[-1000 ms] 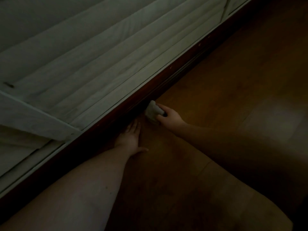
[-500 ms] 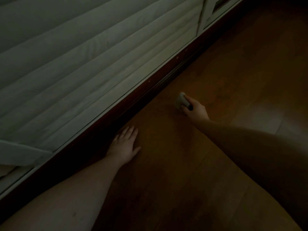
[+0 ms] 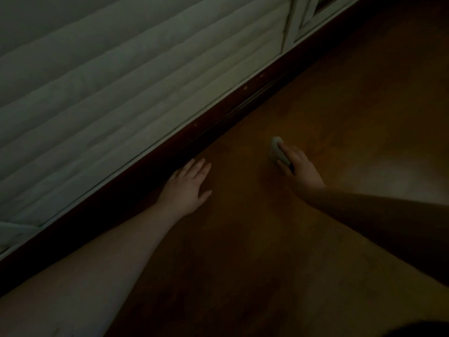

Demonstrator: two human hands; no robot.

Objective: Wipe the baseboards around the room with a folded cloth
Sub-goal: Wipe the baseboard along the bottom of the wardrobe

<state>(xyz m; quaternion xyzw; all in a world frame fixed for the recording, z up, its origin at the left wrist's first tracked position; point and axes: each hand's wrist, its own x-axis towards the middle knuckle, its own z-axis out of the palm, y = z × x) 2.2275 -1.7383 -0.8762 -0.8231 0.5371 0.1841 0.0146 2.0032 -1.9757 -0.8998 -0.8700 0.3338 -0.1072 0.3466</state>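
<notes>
Out on the floor (image 3: 303,239), apart from the baseboard (image 3: 155,164), sits the cloth (image 3: 277,152): small pale wad, soft, rounded, gripped by the right hand (image 3: 300,170) with fingers curled over its top. Baseboard lies up and to the left of the cloth, a long dark glossy strip running diagonally from lower left to upper right. Judgement: next wipe needs the cloth carried back toward it, then along that axis. Left hand (image 3: 188,184) is nearer the baseboard, flat on the floor, fingers straight, fingertips just beside its foot, holding nothing. Above the baseboard: pale slatted panel (image 3: 121,93), ridged, matte. Floor smooth brown wood, faint sheen at right. Lighting dim; fold of cloth not discernible.
</notes>
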